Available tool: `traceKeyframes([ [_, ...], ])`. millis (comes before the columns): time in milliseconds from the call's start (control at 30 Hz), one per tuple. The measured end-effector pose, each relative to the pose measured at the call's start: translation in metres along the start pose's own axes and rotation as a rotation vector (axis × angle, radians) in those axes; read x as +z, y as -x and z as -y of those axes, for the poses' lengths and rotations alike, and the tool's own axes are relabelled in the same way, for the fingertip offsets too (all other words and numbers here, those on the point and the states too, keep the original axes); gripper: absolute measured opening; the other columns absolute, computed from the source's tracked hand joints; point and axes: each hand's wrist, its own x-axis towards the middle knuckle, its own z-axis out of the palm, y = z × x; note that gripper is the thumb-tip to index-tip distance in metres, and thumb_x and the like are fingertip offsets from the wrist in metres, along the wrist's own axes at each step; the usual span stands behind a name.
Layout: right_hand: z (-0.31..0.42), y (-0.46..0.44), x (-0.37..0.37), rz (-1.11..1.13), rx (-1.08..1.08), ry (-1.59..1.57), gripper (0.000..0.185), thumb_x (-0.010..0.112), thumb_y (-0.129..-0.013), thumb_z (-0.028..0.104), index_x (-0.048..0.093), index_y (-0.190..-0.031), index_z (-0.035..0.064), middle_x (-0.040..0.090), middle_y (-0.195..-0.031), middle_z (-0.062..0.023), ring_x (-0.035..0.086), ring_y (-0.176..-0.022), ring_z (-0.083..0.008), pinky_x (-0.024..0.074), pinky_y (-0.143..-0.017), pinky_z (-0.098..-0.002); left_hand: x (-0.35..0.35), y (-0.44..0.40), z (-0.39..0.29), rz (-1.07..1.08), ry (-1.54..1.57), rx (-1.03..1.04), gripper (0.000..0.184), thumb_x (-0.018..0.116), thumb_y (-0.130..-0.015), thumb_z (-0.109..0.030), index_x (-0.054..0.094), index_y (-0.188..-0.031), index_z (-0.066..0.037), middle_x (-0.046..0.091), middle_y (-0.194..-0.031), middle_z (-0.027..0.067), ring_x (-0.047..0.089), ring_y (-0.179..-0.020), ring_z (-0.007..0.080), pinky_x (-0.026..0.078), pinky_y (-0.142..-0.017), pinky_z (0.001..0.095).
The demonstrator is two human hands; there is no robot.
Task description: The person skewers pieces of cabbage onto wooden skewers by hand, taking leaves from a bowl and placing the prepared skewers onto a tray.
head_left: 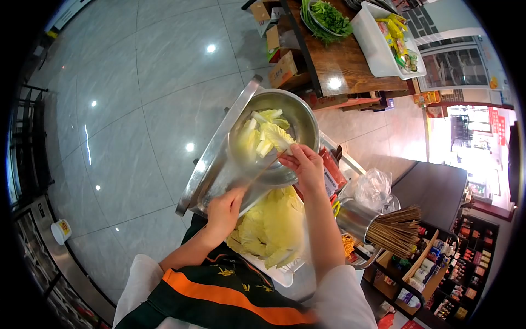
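My left hand (223, 216) is closed around the end of a thin wooden skewer (263, 171), which slants up toward my right hand. Fingers pinched, my right hand (304, 166) holds a piece of napa cabbage leaf (275, 136) at the skewer's tip. Both are over a round steel bowl (310, 122), where more cut cabbage pieces (249, 138) lie. Whether the tip has gone through the leaf is hard to see. Below the bowl, close to my body, large yellow-green cabbage leaves (274, 225) fill a white tray (284, 278).
The bowl stands on a steel cart (204, 171). To the right, a metal canister (355, 217) lies tilted with many wooden sticks (393, 231), beside a clear plastic bag (373, 187). A wooden table (350, 68) bears leafy greens (330, 19) and a white bin (368, 41) of packets.
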Motion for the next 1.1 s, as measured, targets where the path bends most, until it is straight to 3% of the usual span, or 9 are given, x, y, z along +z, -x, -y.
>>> traceKeyframes([
  [167, 0.009, 0.001, -0.001, 0.032, 0.073, -0.044, 0.021, 0.053, -0.085, 0.014, 0.054, -0.093, -0.0054, 0.060, -0.087, -0.0125, 0.062, -0.077, -0.0208, 0.0522, -0.068, -0.0286, 0.001, 0.001, -0.002, -0.041, -0.035, 0.064, 0.016, 0.049, -0.084, -0.011, 0.059, -0.096, -0.007, 0.060, -0.082, 0.0152, 0.057, -0.071, 0.0342, 0.045, -0.058, 0.0370],
  [233, 0.010, 0.000, -0.004, 0.063, 0.129, -0.052, 0.019, 0.053, -0.085, 0.015, 0.054, -0.092, -0.0029, 0.060, -0.086, -0.0116, 0.062, -0.077, -0.0210, 0.0518, -0.069, -0.0290, -0.001, 0.001, -0.003, -0.035, -0.107, 0.084, 0.018, 0.050, -0.085, -0.009, 0.059, -0.098, -0.001, 0.062, -0.086, 0.0164, 0.063, -0.075, 0.0250, 0.048, -0.063, 0.0288],
  [533, 0.013, 0.001, -0.004, 0.085, 0.324, -0.231, 0.008, 0.056, -0.082, 0.017, 0.055, -0.089, 0.0122, 0.058, -0.095, -0.0057, 0.055, -0.092, -0.0237, 0.0416, -0.068, -0.0319, 0.003, 0.002, -0.004, -0.070, -0.143, 0.100, 0.018, 0.050, -0.084, -0.008, 0.059, -0.099, -0.002, 0.062, -0.087, 0.0159, 0.062, -0.076, 0.0263, 0.048, -0.064, 0.0301],
  [633, 0.015, 0.005, 0.003, 0.046, 0.345, -0.276, 0.006, 0.055, -0.083, 0.017, 0.052, -0.085, 0.0126, 0.056, -0.090, -0.0029, 0.055, -0.087, -0.0194, 0.0395, -0.067, -0.0326, 0.003, 0.002, -0.007, -0.080, -0.156, 0.100, 0.018, 0.050, -0.084, -0.008, 0.059, -0.099, -0.002, 0.062, -0.086, 0.0159, 0.062, -0.076, 0.0270, 0.048, -0.063, 0.0310],
  [1100, 0.007, 0.011, 0.010, 0.019, 0.309, -0.295, 0.006, 0.052, -0.084, 0.018, 0.052, -0.085, 0.0119, 0.056, -0.087, -0.0024, 0.052, -0.083, -0.0171, 0.0399, -0.072, -0.0340, 0.009, 0.004, -0.006, -0.091, -0.105, 0.114, 0.019, 0.050, -0.084, -0.007, 0.058, -0.100, -0.001, 0.061, -0.087, 0.0174, 0.062, -0.077, 0.0280, 0.048, -0.064, 0.0306],
])
